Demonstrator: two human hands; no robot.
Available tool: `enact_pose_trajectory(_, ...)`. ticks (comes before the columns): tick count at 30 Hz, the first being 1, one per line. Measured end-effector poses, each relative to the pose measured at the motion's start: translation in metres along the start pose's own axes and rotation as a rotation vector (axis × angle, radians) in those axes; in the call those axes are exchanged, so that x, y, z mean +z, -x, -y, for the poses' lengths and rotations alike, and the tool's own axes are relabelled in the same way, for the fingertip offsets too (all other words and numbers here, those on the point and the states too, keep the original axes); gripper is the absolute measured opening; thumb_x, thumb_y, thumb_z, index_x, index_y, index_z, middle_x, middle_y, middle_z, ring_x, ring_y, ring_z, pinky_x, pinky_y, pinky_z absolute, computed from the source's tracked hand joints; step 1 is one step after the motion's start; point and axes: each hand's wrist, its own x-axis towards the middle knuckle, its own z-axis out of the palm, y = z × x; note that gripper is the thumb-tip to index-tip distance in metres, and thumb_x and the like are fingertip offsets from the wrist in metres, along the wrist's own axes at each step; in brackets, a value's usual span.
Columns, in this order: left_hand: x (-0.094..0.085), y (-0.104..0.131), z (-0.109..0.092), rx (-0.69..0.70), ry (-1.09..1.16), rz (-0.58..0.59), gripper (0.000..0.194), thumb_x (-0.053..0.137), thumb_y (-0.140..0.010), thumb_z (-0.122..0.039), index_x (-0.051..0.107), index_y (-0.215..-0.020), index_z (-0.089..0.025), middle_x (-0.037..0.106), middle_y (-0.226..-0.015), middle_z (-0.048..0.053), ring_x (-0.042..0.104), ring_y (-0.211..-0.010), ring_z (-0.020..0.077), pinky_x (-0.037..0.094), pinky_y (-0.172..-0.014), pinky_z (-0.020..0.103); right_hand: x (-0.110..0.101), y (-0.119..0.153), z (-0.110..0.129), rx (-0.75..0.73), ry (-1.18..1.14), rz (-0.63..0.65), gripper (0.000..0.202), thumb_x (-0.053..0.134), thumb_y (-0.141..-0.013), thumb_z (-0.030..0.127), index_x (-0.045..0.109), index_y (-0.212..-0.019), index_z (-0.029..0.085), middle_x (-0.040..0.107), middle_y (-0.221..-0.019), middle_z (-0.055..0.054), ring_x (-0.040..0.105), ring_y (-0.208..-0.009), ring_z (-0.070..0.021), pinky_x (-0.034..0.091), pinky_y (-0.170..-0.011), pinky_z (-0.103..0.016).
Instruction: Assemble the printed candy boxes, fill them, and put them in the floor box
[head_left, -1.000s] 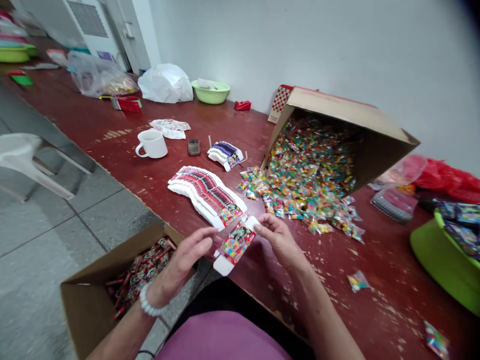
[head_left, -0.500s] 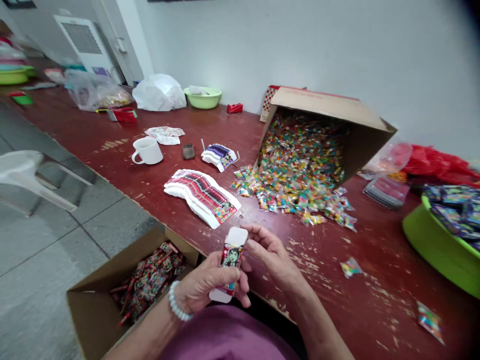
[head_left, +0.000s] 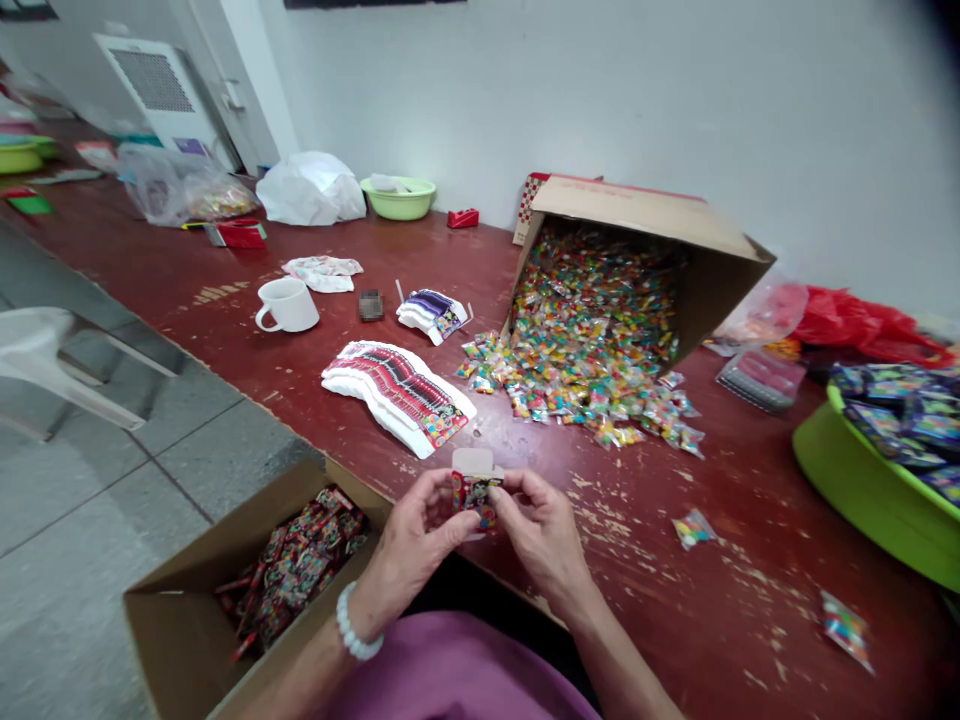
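A small printed box with a raised white flap is held between both hands at the table's front edge. My left hand, a beaded bracelet at its wrist, grips its left side. My right hand has thumb and fingers on its right side. Just beyond lies a fanned stack of flat red boxes, with a smaller purple stack behind it. Small candy packets spill out of a tipped cardboard box onto the table.
An open carton of filled red packs stands below the table edge at left. A white mug is at centre left. At right are a green basin and loose candy packets.
The small box has turned from slanted to more upright and opened out. My right hand has come down onto its right side, and my left hand has shifted its grip.
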Motion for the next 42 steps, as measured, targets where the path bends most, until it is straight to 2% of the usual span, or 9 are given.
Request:
enact_pose_trajectory(5,0.004,0.005,0.002,0.093,-0.062,-0.160,0.058,0.073,-0.079,-0.028,0.043,-0.128,-0.025,0.070,-0.100,0.003,0.067,-0.074,0.0154,0.057,-0.071,0.029,0.003,0.001,-0.009,0.028,-0.134,-0.050,0.037,0.069,-0.084,0.033,0.056,-0.117,0.024,0.067,-0.083,0.000,0.062,-0.071,-0.0151,0.051,-0.065,-0.025)
enact_pose_trajectory(9,0.003,0.004,0.004,0.098,-0.087,-0.101,0.046,0.069,-0.082,-0.029,0.055,-0.125,-0.022,0.070,-0.111,0.006,0.068,-0.087,0.0178,0.056,-0.082,0.030,0.004,0.002,-0.014,0.021,-0.301,0.038,0.029,0.070,-0.084,0.035,0.062,-0.109,0.023,0.069,-0.088,-0.002,0.062,-0.076,-0.0151,0.051,-0.070,-0.026)
enact_pose_trajectory(17,-0.003,0.000,0.003,0.017,-0.039,0.005,0.024,0.067,-0.086,-0.034,0.064,-0.103,-0.018,0.070,-0.090,0.003,0.064,-0.080,0.0163,0.052,-0.072,0.025,-0.009,-0.004,-0.020,0.214,-0.359,0.112,0.023,0.077,-0.078,0.038,0.067,-0.079,0.017,0.068,-0.075,-0.001,0.059,-0.067,-0.0135,0.047,-0.067,-0.026)
enact_pose_trajectory(22,-0.003,-0.002,0.003,0.080,-0.149,-0.009,0.018,0.065,-0.087,-0.034,0.067,-0.096,-0.018,0.068,-0.090,0.003,0.061,-0.082,0.0160,0.050,-0.076,0.025,-0.012,-0.008,-0.011,0.199,-0.422,0.116,0.041,0.085,-0.068,0.031,0.066,-0.104,0.023,0.066,-0.077,0.003,0.059,-0.066,-0.0118,0.047,-0.065,-0.024)
enact_pose_trajectory(27,0.000,0.000,0.002,0.088,-0.005,-0.068,0.022,0.073,-0.081,-0.031,0.059,-0.094,-0.020,0.063,-0.081,-0.002,0.059,-0.075,0.0121,0.048,-0.072,0.022,-0.014,-0.005,-0.013,0.176,-0.259,0.187,0.021,0.077,-0.078,0.037,0.068,-0.078,0.018,0.068,-0.076,-0.001,0.059,-0.069,-0.0141,0.046,-0.066,-0.026)
enact_pose_trajectory(31,0.009,0.004,-0.002,-0.177,0.260,0.055,0.034,0.066,-0.086,-0.042,0.050,-0.109,-0.023,0.064,-0.086,0.000,0.065,-0.071,0.0143,0.052,-0.064,0.025,-0.014,-0.003,-0.017,0.068,-0.209,0.135,0.018,0.073,-0.083,0.036,0.067,-0.080,0.019,0.066,-0.076,-0.001,0.059,-0.066,-0.0141,0.047,-0.064,-0.027)
enact_pose_trajectory(35,0.016,0.006,0.000,-0.394,0.357,0.146,0.050,0.042,-0.092,-0.061,0.051,-0.118,-0.020,0.067,-0.078,0.004,0.062,-0.045,0.0154,0.047,-0.042,0.025,-0.016,-0.001,-0.007,-0.125,0.080,0.170,0.017,0.065,-0.089,0.036,0.070,-0.084,0.020,0.063,-0.079,-0.001,0.059,-0.065,-0.0141,0.046,-0.064,-0.027)
enact_pose_trajectory(38,0.017,0.004,0.003,-0.366,0.296,0.068,0.058,0.038,-0.091,-0.066,0.053,-0.123,-0.020,0.067,-0.072,0.003,0.058,-0.041,0.0135,0.044,-0.039,0.022,-0.016,-0.001,0.003,-0.245,0.224,0.192,0.020,0.061,-0.091,0.035,0.070,-0.081,0.020,0.064,-0.081,-0.003,0.061,-0.075,-0.0165,0.047,-0.070,-0.028)
enact_pose_trajectory(42,0.015,0.002,0.003,-0.243,0.097,0.049,0.061,0.038,-0.092,-0.065,0.055,-0.127,-0.018,0.068,-0.075,0.004,0.058,-0.045,0.0118,0.043,-0.042,0.020,-0.013,-0.005,0.010,-0.100,0.161,0.158,0.019,0.069,-0.084,0.035,0.067,-0.076,0.019,0.066,-0.073,-0.001,0.060,-0.063,-0.0142,0.047,-0.060,-0.025)
